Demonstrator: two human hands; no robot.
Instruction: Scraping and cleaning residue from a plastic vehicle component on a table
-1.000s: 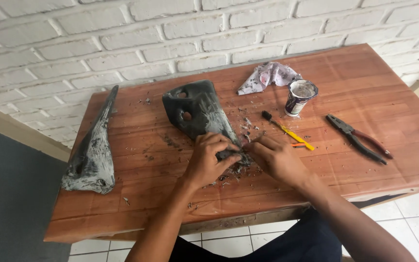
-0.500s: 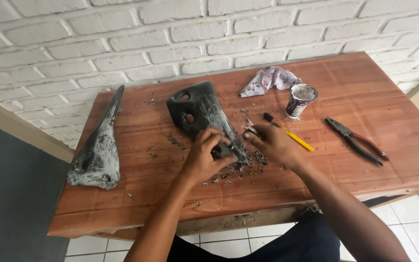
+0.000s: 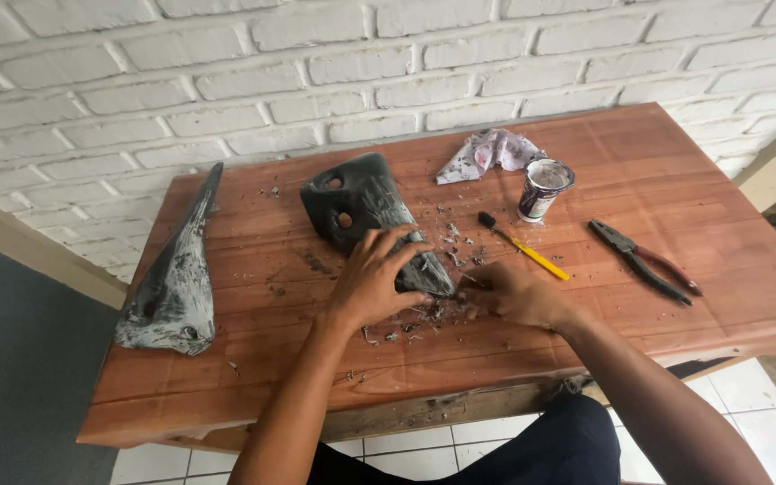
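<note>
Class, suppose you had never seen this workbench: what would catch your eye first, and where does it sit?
First, the two hands at the table's middle: the left hand presses on a dark grey moulded panel with two holes, while the right hand works at its narrow tip amid scattered scrapings. Next, a second long pointed panel lies at the left edge of the reddish wooden table, and pliers lie at the right.

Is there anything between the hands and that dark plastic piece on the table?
Nothing visible. The left hand rests flat on the dark plastic piece, and the right hand touches its narrow end. Only small scrapings lie around them on the wooden table.
</note>
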